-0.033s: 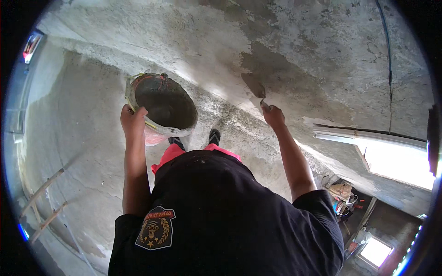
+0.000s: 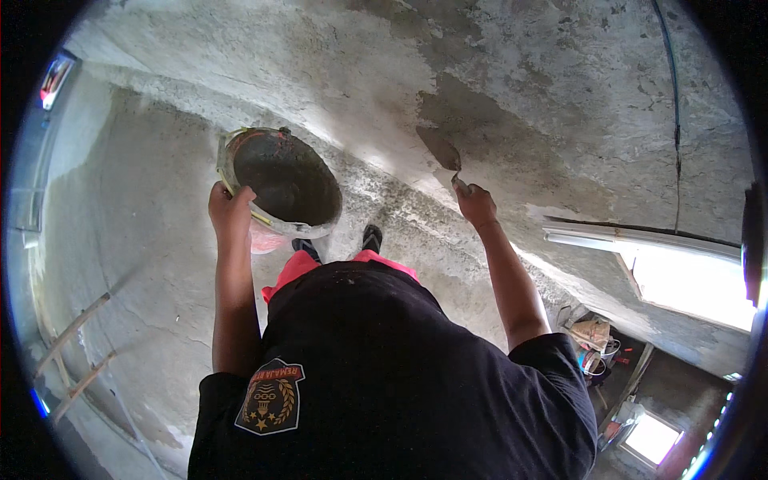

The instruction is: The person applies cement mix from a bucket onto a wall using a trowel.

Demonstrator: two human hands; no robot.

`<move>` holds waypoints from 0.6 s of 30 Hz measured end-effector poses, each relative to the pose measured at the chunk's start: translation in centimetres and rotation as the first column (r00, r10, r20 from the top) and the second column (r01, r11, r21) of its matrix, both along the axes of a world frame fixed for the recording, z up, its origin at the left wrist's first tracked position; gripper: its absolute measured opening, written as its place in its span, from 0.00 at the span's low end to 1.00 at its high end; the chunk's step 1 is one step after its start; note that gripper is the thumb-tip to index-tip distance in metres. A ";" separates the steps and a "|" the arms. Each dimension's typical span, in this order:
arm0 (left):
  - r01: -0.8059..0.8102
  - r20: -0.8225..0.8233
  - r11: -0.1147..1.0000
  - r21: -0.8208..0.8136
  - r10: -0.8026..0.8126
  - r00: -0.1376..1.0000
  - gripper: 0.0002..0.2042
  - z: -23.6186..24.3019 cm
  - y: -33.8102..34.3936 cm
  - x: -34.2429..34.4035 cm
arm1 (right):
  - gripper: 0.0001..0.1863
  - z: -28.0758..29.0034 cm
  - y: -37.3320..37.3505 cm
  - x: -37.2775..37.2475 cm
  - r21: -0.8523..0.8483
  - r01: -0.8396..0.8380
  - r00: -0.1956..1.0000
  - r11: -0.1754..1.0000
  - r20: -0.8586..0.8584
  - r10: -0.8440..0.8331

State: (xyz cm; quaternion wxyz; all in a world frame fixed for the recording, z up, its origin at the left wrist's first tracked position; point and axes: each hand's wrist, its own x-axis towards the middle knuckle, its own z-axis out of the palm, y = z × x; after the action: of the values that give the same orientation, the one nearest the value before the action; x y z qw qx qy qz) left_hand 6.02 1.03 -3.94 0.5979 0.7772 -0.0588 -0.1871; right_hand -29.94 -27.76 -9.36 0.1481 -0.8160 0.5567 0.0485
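My left hand (image 2: 231,206) is closed on the near left rim of a round bucket (image 2: 320,230), which is tilted in front of me. Grey wet mortar (image 2: 276,180) lies inside it, and its rim is crusted. My right hand (image 2: 477,203) grips the handle of a trowel (image 2: 442,150), reaching forward to the right. The blade lies against or very close to the rough plastered wall (image 2: 552,120), at the lower edge of a darker damp patch (image 2: 464,108). Whether mortar sits under the blade is hidden.
A dark cable (image 2: 674,96) runs down the wall at the right, above a bright window opening (image 2: 692,280). Buckets and a sack (image 2: 590,334) stand at the lower right. Wooden poles (image 2: 76,332) are at the left. My feet (image 2: 372,238) stand on the grey floor (image 2: 160,264).
The trowel has shifted very slightly to the left along the wall. The bucket and my left hand stay practically in place.
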 end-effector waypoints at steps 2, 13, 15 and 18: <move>0.010 0.009 1.000 0.025 -0.011 1.000 0.12 0.4 0.0 0.0 | 0.28 0.6 -0.6 -0.6 0.005 0.032 0.999 0.999 0.011 -0.032; 0.023 0.032 0.997 0.071 -0.026 0.999 0.10 -0.5 0.5 0.6 | 0.32 0.9 -1.0 -2.9 0.072 0.077 0.979 0.994 -0.193 -0.062; -0.004 0.002 1.000 -0.014 0.004 1.000 0.11 0.1 0.3 0.2 | 0.32 1.0 -0.4 -2.4 0.076 0.118 0.976 0.990 -0.194 -0.101; -0.005 -0.015 1.000 -0.019 0.005 1.000 0.11 -0.1 0.3 0.1 | 0.28 1.7 -1.4 -1.0 -0.047 0.056 0.998 0.997 -0.034 -0.058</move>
State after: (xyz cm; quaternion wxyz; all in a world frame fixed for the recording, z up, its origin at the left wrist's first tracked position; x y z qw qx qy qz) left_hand 6.13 1.34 -4.05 0.6062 0.7702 -0.0543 -0.1906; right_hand -30.97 -29.19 -7.68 0.1205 -0.8021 0.5831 0.0459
